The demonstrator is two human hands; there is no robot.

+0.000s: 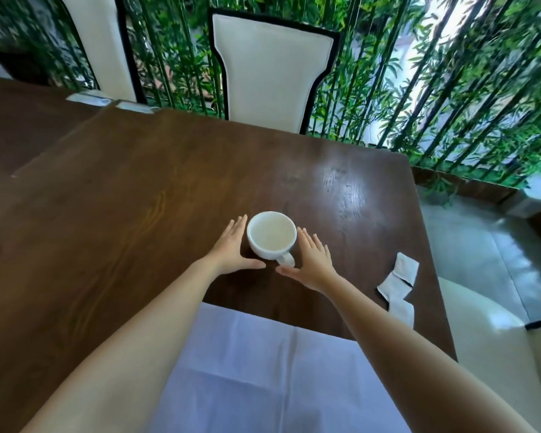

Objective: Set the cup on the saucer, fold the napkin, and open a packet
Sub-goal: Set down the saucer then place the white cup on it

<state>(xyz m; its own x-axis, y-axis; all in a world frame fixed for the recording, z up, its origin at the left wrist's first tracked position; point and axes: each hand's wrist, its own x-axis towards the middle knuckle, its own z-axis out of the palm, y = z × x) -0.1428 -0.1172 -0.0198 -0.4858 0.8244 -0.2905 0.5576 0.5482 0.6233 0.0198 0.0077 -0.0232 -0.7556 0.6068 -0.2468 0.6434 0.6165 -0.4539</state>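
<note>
Nearer than the cup (271,237), a pale lilac napkin (263,370) lies spread flat on the dark wooden table (107,214). Its creases show and its far edge stops short of the cup. Both bare forearms reach over it toward the cup.

The left hand (231,246) lies just left of the cup, with its fingers straight and together along the cup's wall and its thumb stretched across in front. Its grip is wide open and holds nothing. The right hand (314,260) mirrors it just right of the cup, fingers straight, thumb pointing in below the handle. Its grip too is open and empty. Whether either palm actually touches the cup I cannot tell.

The white cup stands upright on the table between the hands, handle turned toward the person. Well right of the cup, near the table's edge, lie white packets (397,285), overlapping. Beyond the cup a white chair (272,73) with black trim faces the table, against green bamboo (434,89).
</note>
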